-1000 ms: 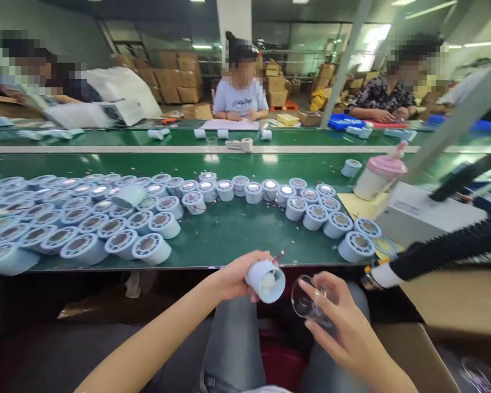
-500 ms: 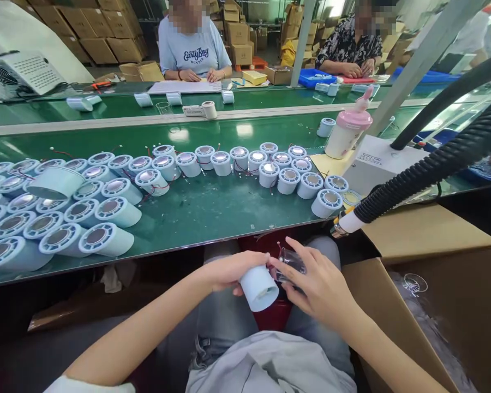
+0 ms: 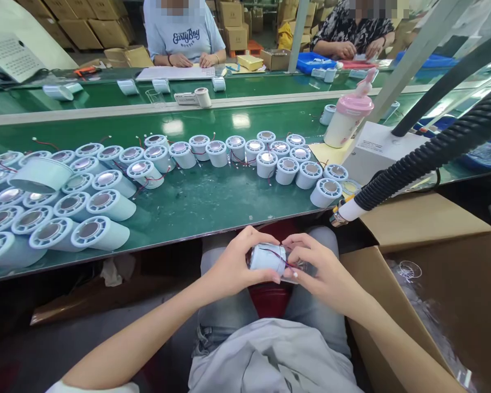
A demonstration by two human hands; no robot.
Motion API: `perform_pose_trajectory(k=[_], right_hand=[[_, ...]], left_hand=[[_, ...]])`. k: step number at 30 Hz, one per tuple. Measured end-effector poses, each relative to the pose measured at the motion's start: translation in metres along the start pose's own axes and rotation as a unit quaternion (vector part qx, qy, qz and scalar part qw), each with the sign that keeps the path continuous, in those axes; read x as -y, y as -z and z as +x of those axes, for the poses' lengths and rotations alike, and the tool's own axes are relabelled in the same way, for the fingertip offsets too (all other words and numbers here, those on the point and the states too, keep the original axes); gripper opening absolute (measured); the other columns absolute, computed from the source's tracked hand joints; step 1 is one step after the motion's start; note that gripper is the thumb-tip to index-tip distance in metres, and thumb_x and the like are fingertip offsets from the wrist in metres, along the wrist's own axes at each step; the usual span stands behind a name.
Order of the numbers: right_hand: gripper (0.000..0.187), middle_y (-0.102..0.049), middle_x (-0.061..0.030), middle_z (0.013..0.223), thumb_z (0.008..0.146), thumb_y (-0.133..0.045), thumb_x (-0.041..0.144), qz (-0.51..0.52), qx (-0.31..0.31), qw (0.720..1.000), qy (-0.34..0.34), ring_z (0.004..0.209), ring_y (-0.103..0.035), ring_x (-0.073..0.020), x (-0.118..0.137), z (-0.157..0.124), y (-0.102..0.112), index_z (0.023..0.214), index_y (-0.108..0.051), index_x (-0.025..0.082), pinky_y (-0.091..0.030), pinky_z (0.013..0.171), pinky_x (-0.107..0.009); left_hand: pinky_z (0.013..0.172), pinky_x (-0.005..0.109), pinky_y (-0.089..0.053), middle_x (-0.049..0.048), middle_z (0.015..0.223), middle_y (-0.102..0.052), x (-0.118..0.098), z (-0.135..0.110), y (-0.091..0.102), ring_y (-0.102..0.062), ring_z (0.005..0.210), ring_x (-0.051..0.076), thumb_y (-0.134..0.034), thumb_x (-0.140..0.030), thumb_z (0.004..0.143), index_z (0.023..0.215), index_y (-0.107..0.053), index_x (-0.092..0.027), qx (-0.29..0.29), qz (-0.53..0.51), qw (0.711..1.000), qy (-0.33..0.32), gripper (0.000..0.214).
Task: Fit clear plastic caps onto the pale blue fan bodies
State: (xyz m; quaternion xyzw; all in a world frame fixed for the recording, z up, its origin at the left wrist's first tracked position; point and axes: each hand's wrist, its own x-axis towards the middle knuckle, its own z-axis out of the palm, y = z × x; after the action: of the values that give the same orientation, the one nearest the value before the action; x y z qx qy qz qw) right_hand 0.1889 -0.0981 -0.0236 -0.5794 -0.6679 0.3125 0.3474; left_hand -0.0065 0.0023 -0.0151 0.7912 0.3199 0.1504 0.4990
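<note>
Over my lap, my left hand [image 3: 240,261] is wrapped round a light blue cylindrical housing [image 3: 267,261], which lies on its side. A thin dark red wire [image 3: 279,254] runs along the housing's upper surface toward my right hand [image 3: 325,268]. The fingers of that hand close round a clear plastic cup [image 3: 301,266] at the housing's right end, mostly hidden by them. Whether the housing sits inside the cup or only touches it, I cannot tell. More such housings [image 3: 100,232] with round silvery centres stand on the green bench [image 3: 200,213] ahead.
A black corrugated hose [image 3: 417,158] with a metal nozzle reaches in from the right. Below it stands an open cardboard box [image 3: 450,284] with clear plastic pieces inside. A pink-lidded cup [image 3: 346,123] is beside a white machine box [image 3: 380,158]. Two people work across the bench.
My left hand has turned the housing on its side, so its wire now shows on top. My right hand has brought the clear cup against the housing's right end. The view has shifted slightly.
</note>
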Motion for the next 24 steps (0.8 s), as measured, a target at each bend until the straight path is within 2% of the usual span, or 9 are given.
perform_pose_trajectory(k=[3, 5, 9, 11, 14, 15, 17, 20, 24], right_hand=[[0.028, -0.062, -0.0084, 0.104, 0.096, -0.048, 0.029, 0.054, -0.043, 0.997, -0.031, 0.088, -0.062, -0.0193, 0.002, 0.001, -0.001, 0.074, -0.063, 0.019, -0.052, 0.071, -0.029], [0.032, -0.062, -0.0082, 0.097, 0.095, -0.050, 0.034, 0.098, -0.076, 0.990, -0.065, 0.080, -0.061, -0.0181, 0.000, 0.002, -0.003, 0.070, -0.063, 0.018, -0.051, 0.063, -0.027], [0.043, -0.069, -0.0093, 0.094, 0.089, -0.060, 0.045, 0.241, -0.102, 0.958, -0.118, 0.083, -0.065, -0.0208, -0.010, 0.005, -0.002, 0.056, -0.058, 0.017, -0.055, 0.063, -0.028], [0.041, -0.072, -0.0099, 0.100, 0.088, -0.063, 0.049, 0.285, -0.086, 0.949, -0.105, 0.092, -0.068, -0.0239, -0.013, 0.005, 0.001, 0.061, -0.065, 0.018, -0.058, 0.070, -0.032], [0.024, -0.069, -0.0095, 0.123, 0.082, -0.074, 0.045, 0.206, -0.039, 0.978, -0.015, 0.117, -0.063, -0.0282, -0.015, -0.001, 0.004, 0.093, -0.075, 0.023, -0.054, 0.096, -0.041], [0.028, -0.067, -0.0094, 0.128, 0.080, -0.077, 0.040, 0.154, -0.034, 0.987, 0.016, 0.122, -0.060, -0.0285, -0.014, -0.004, 0.004, 0.102, -0.074, 0.024, -0.050, 0.102, -0.042], [0.031, -0.065, -0.0097, 0.131, 0.079, -0.079, 0.031, 0.068, -0.042, 0.995, 0.055, 0.123, -0.059, -0.0280, -0.013, -0.010, 0.003, 0.108, -0.071, 0.024, -0.049, 0.105, -0.041], [0.026, -0.063, -0.0095, 0.134, 0.084, -0.074, 0.028, 0.048, -0.039, 0.997, 0.053, 0.125, -0.059, -0.0276, -0.012, -0.018, 0.001, 0.109, -0.066, 0.024, -0.052, 0.103, -0.039], [0.032, -0.059, -0.0086, 0.138, 0.086, -0.072, 0.031, 0.109, 0.006, 0.994, 0.004, 0.130, -0.054, -0.0285, -0.011, -0.023, 0.004, 0.115, -0.059, 0.026, -0.052, 0.102, -0.040]], left_hand=[[0.098, 0.039, -0.047, 0.0069, 0.114, -0.054, 0.013, 0.003, -0.001, -0.056, 0.111, 0.027, -0.089, -0.046, 0.056, 0.112, -0.071, -0.027, 0.001, -0.001, 0.998, -0.060, 0.061], [0.106, 0.043, -0.042, 0.0091, 0.125, -0.054, 0.018, 0.004, -0.002, -0.052, 0.121, 0.030, -0.090, -0.042, 0.056, 0.117, -0.069, -0.029, 0.023, -0.001, 0.996, -0.086, 0.066], [0.097, 0.039, -0.051, 0.0079, 0.129, -0.060, 0.018, 0.001, -0.006, -0.058, 0.119, 0.028, -0.083, -0.034, 0.069, 0.132, -0.059, -0.032, 0.103, -0.116, 0.987, -0.039, 0.067], [0.093, 0.037, -0.054, 0.0079, 0.130, -0.061, 0.015, -0.001, -0.008, -0.061, 0.115, 0.026, -0.082, -0.030, 0.070, 0.131, -0.058, -0.029, 0.103, -0.188, 0.977, 0.008, 0.066], [0.086, 0.035, -0.056, 0.0086, 0.125, -0.063, 0.013, -0.005, -0.009, -0.065, 0.104, 0.024, -0.082, -0.027, 0.070, 0.130, -0.055, -0.025, 0.079, -0.274, 0.956, 0.070, 0.066], [0.081, 0.034, -0.057, 0.0086, 0.121, -0.065, 0.013, -0.006, -0.009, -0.066, 0.099, 0.023, -0.081, -0.027, 0.070, 0.131, -0.053, -0.024, 0.078, -0.292, 0.949, 0.085, 0.067], [0.072, 0.031, -0.058, 0.0087, 0.116, -0.066, 0.011, -0.009, -0.008, -0.067, 0.093, 0.022, -0.080, -0.028, 0.071, 0.133, -0.052, -0.025, 0.087, -0.306, 0.943, 0.100, 0.068], [0.079, 0.033, -0.057, 0.0098, 0.128, -0.062, 0.008, -0.011, -0.005, -0.066, 0.102, 0.025, -0.081, -0.027, 0.071, 0.136, -0.051, -0.026, 0.098, -0.299, 0.946, 0.084, 0.071], [0.097, 0.037, -0.052, 0.0091, 0.144, -0.053, 0.004, -0.013, -0.001, -0.059, 0.121, 0.028, -0.084, -0.024, 0.068, 0.134, -0.055, -0.028, 0.112, -0.286, 0.951, 0.027, 0.073]])
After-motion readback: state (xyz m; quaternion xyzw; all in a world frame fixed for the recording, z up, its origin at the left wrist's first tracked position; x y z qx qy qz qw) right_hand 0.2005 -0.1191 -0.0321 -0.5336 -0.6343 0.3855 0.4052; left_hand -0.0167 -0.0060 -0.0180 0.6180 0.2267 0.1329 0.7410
